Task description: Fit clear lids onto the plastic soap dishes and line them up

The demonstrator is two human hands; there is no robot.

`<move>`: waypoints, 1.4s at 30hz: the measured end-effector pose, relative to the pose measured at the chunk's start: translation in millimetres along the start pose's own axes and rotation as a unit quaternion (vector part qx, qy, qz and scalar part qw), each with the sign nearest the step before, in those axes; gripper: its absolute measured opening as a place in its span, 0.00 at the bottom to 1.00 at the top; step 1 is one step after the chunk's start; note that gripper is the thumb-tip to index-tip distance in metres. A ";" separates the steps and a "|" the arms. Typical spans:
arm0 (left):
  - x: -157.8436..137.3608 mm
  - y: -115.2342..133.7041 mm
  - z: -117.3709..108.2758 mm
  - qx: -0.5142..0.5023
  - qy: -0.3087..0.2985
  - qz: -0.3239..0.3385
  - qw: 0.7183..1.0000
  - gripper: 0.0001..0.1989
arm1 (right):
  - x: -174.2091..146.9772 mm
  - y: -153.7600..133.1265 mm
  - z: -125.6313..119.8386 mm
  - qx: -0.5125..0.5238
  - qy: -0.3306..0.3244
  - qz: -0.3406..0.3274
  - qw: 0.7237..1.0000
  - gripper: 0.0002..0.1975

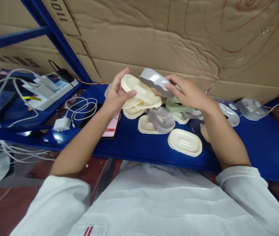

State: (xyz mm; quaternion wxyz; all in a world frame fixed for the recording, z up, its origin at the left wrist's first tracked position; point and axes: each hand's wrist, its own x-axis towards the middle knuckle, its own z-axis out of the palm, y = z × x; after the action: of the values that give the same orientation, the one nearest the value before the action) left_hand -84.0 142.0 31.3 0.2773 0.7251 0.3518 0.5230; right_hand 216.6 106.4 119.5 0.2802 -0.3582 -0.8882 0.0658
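Note:
My left hand (119, 93) grips a cream oval plastic dish (138, 88), thumb on its near side, tilted above a heap of similar cream pieces (133, 113). Close beside it, my right hand (185, 90) has its fingers closed on a grey plastic dish (155, 80) with a wavy edge, also tilted. Below the hands lie a grey oval dish (162, 120) resting partly on a cream one (148, 125), and a pale green piece (178, 105). Nearer the front edge, a single cream oval tray (185, 142) lies flat.
Clear-covered dishes (252, 108) stand to the right on the blue table (257, 147). Left of my left forearm are a lit phone (111, 127), a white charger (62, 124) with a coiled cable, and a power strip (55, 95). Cardboard (139, 42) lines the back.

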 end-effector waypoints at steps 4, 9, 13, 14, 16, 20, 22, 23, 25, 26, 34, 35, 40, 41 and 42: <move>8.1 -22.9 -13.4 0.058 0.091 -0.039 0.993 0.47 | -1.3 10.9 2.2 -0.053 -0.025 0.011 0.998 0.21; 10.4 -48.0 -27.7 0.196 0.060 -0.104 0.973 0.45 | 1.8 12.2 26.3 -0.108 -0.119 -0.028 0.987 0.16; 7.3 -53.4 -29.2 0.318 0.008 -0.102 0.943 0.33 | -2.0 1.5 9.6 -0.078 -0.125 -0.032 0.988 0.17; 6.3 -53.5 -28.6 0.332 -0.013 -0.104 0.938 0.32 | -6.2 -0.7 -3.2 -0.072 -0.112 -0.021 0.991 0.18; 4.0 -52.6 -27.5 0.350 -0.041 -0.114 0.929 0.32 | -21.3 0.0 -35.2 -0.080 -0.076 0.028 0.993 0.21; -0.9 -44.0 -26.5 0.387 -0.042 -0.114 0.914 0.32 | -85.8 39.5 -98.1 -0.162 0.000 0.217 0.963 0.21; -3.2 -34.7 -26.7 0.402 -0.041 -0.104 0.909 0.32 | -134.4 78.5 -116.3 -0.226 0.058 0.336 0.912 0.21; -4.2 -29.0 -26.9 0.409 -0.039 -0.096 0.907 0.31 | -160.5 100.2 -120.7 -0.260 0.093 0.388 0.879 0.21; -6.0 -16.6 -27.1 0.418 -0.037 -0.077 0.904 0.30 | -209.9 141.8 -120.4 -0.301 0.141 0.480 0.812 0.22; -6.8 -10.6 -27.1 0.420 -0.037 -0.068 0.904 0.30 | -230.7 159.6 -116.7 -0.307 0.147 0.525 0.780 0.23; -10.1 10.7 -21.8 0.428 -0.044 -0.049 0.901 0.22 | -273.1 215.9 -79.8 -0.310 0.235 0.625 0.677 0.40; -10.4 10.9 -20.6 0.428 -0.046 -0.049 0.901 0.22 | -273.6 218.8 -78.8 -0.317 0.243 0.624 0.671 0.41; -11.4 12.8 -16.1 0.427 -0.057 -0.043 0.901 0.20 | -287.3 236.8 -81.7 -0.316 0.231 0.615 0.685 0.38; -11.6 13.2 -15.5 0.427 -0.059 -0.042 0.901 0.20 | -289.5 239.7 -82.0 -0.313 0.236 0.615 0.684 0.38; -11.7 13.3 -15.0 0.427 -0.060 -0.042 0.901 0.20 | -290.8 241.8 -81.8 -0.309 0.244 0.618 0.681 0.39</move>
State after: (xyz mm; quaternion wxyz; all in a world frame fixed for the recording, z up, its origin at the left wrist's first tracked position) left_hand -97.8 125.1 39.5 -0.0168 0.7887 0.5541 0.2659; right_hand 576.7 81.4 -20.0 0.2559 -0.8954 -0.3350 -0.1433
